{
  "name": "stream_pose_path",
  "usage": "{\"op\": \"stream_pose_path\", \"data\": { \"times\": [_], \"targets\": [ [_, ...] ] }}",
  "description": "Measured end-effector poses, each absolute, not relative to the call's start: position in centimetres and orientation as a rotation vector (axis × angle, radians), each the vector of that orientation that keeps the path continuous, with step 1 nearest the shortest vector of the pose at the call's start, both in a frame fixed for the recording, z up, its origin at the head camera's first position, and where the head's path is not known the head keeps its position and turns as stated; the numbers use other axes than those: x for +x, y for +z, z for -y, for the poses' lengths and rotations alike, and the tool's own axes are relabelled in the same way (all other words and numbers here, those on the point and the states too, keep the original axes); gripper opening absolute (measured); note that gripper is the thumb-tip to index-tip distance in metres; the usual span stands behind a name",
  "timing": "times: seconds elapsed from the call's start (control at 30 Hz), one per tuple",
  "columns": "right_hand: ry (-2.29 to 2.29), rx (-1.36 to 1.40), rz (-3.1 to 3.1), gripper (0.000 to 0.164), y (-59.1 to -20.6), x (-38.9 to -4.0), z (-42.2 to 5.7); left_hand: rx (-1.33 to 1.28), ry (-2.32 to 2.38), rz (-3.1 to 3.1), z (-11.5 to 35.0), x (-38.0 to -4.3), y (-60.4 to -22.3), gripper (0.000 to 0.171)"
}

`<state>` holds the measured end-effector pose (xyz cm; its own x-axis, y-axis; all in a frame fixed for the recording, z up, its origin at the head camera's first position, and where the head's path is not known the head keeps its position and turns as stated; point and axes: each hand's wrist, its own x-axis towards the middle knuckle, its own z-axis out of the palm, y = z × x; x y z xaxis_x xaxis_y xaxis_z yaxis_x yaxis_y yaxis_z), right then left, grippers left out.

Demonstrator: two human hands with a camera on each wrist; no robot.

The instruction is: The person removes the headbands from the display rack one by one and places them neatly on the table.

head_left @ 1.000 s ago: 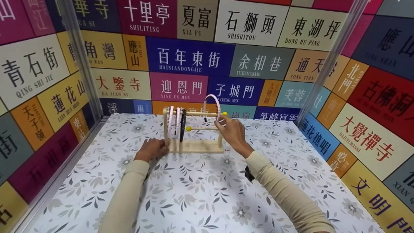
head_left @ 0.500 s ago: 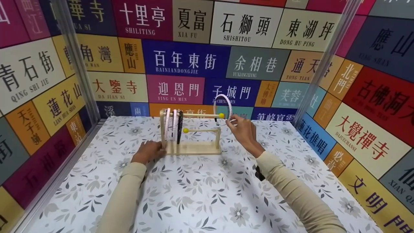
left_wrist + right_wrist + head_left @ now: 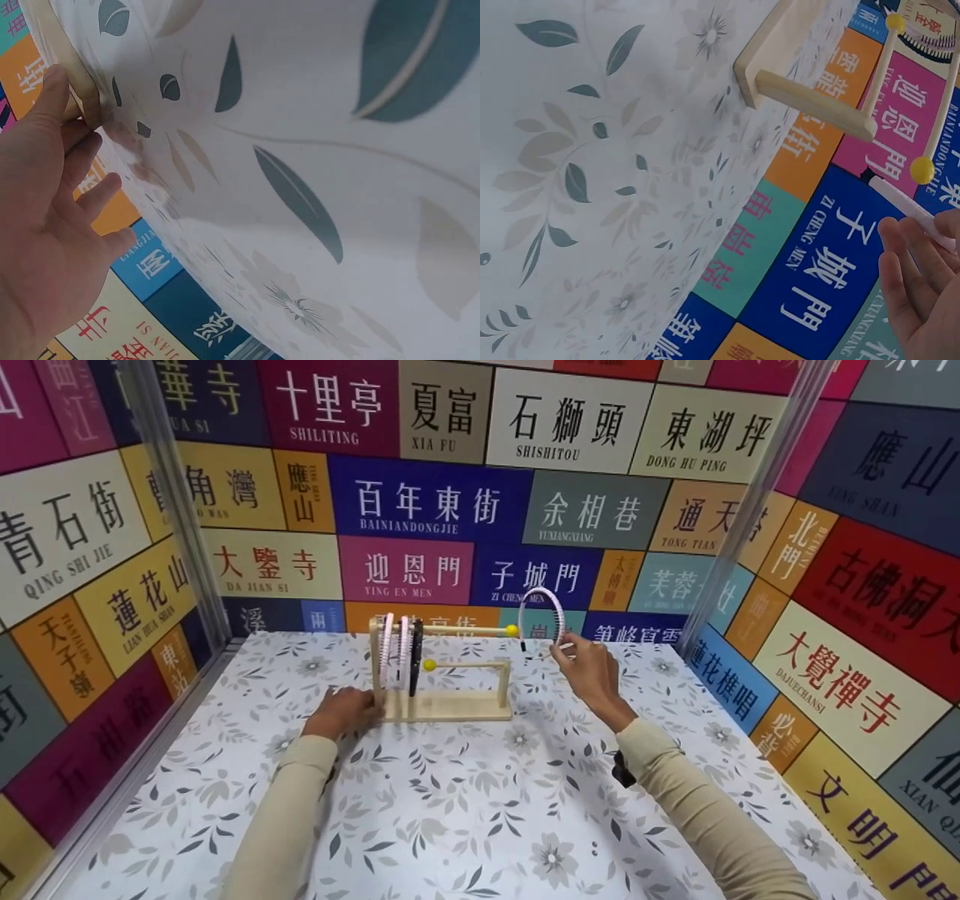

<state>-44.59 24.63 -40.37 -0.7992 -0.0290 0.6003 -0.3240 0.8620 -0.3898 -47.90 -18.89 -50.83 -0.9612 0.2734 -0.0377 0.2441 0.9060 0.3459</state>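
Note:
My right hand (image 3: 594, 673) pinches a pale pink headband (image 3: 560, 619) with dark tips, held upright in the air. The headband is just right of the yellow knob (image 3: 511, 630) on the upper rod and apart from it. In the right wrist view, fingers curl on the pink band (image 3: 906, 199). My left hand (image 3: 341, 714) grips the left end of a wooden stand (image 3: 457, 706); the left wrist view shows thumb and forefinger on its wood (image 3: 84, 82). Two pale pink headbands (image 3: 385, 652) and a black headband (image 3: 415, 660) hang together at the left of the upper rod.
A shorter lower rod with a yellow knob (image 3: 429, 665) points left from the stand's right post (image 3: 504, 684). The stand is on a table with a leaf-patterned cover (image 3: 450, 810). Walls of coloured sign panels (image 3: 431, 499) enclose the back and sides.
My right hand has drawn the pink headband rightward, from around the upper rod to beyond its yellow knob. The left hand keeps its grip on the stand. The head view has shifted slightly.

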Motion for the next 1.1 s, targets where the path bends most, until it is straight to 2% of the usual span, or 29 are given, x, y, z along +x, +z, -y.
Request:
{"op": "stream_pose_path", "data": {
  "times": [0.3, 1.1],
  "targets": [
    [0.679, 0.247, 2.440, 0.025, -42.4, -44.8, -26.5, 0.451, 0.556, -3.033, 19.1, -48.0, -51.1, 0.025],
    [0.924, 0.183, 2.650, 0.028, -48.5, -44.5, -27.5, 0.408, 0.546, -3.040, 18.8, -47.4, -50.7, 0.023]
  ]
}}
